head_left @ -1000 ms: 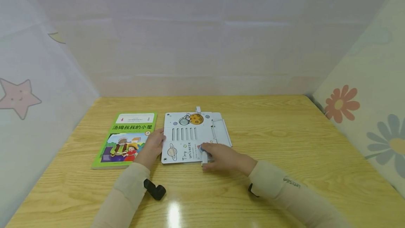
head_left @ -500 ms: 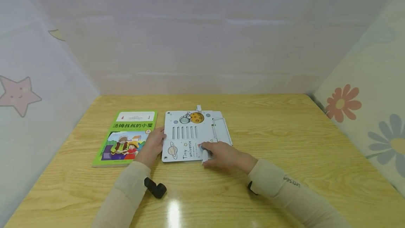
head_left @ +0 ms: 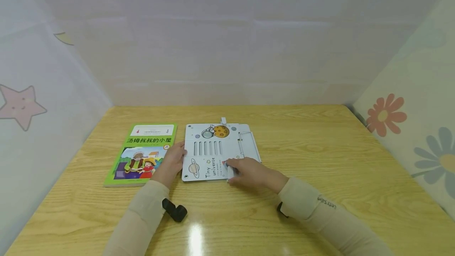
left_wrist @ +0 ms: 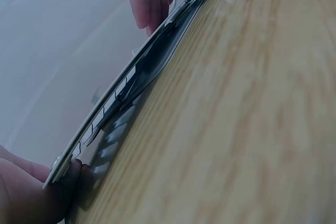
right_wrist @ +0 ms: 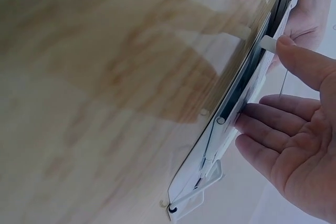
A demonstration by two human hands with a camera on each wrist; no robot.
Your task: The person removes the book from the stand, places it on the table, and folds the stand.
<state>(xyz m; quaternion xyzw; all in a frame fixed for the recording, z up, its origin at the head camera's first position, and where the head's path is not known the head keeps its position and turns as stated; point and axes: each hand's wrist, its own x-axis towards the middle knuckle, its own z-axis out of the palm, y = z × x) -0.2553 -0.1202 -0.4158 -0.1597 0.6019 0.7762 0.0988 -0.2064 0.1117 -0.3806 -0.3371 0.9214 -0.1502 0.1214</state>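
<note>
A white book stand (head_left: pixel 207 145) printed with "Tiny universe", a planet and an astronaut lies folded low on the table. My left hand (head_left: pixel 173 160) grips its left edge; in the left wrist view, fingers (left_wrist: pixel 31 192) reach round that edge. At the near edge, my right hand (head_left: pixel 250 173) pinches a white page clip (head_left: pixel 230 172), the thumb (right_wrist: pixel 302 61) pressing its end in the right wrist view. The other right-hand fingers extend over the stand's face. A second page clip (head_left: pixel 223 120) sticks up at the far edge. A wire prop (head_left: pixel 246 143) lies on the stand's right part.
To the left lies a green picture book (head_left: pixel 142 155), partly covered by my left arm. The wooden table (head_left: pixel 313 141) is bounded by a pale back wall (head_left: pixel 227 50) and printed side walls. Both wrists wear black camera mounts (head_left: pixel 175 210).
The near page clip now sticks out a little less past the stand's edge, and my right thumb has shifted slightly with it. My left hand keeps its hold on the stand.
</note>
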